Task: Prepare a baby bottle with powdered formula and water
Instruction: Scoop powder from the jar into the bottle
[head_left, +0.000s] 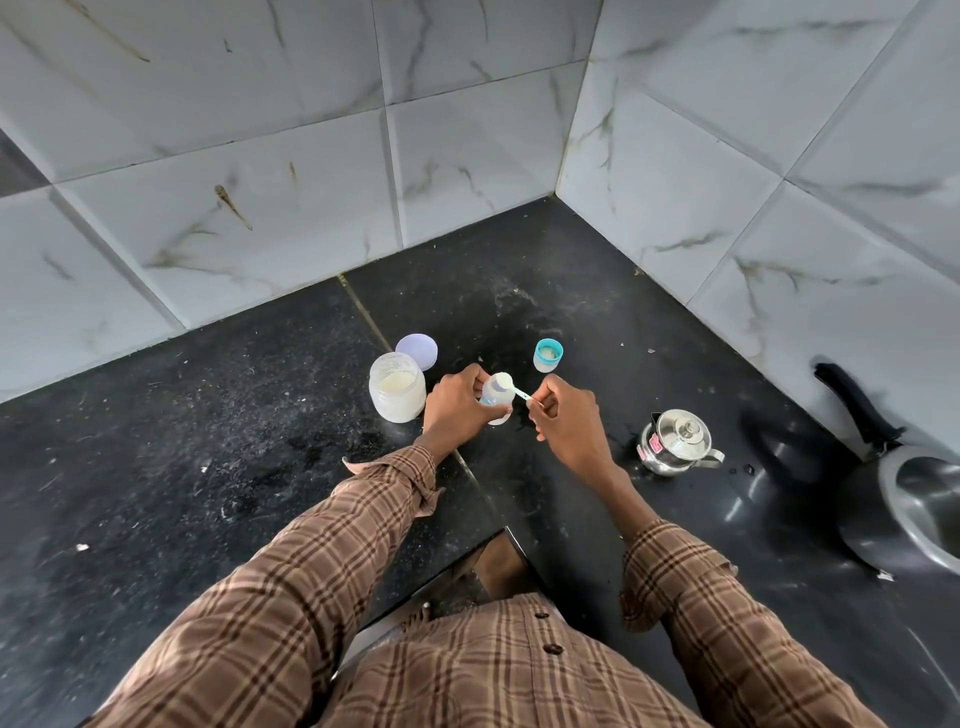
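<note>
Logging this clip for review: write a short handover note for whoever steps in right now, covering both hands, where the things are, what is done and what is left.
Left hand grips the open baby bottle on the counter.
Right hand holds the scoop over the bottle's mouth.
Open formula jar stands left of the bottle, its lid behind it.
Bottle cap behind; steel kettle to the right.
Done: jar and bottle opened, scooping under way.
Left: finish the powder, add water, cap.
</note>
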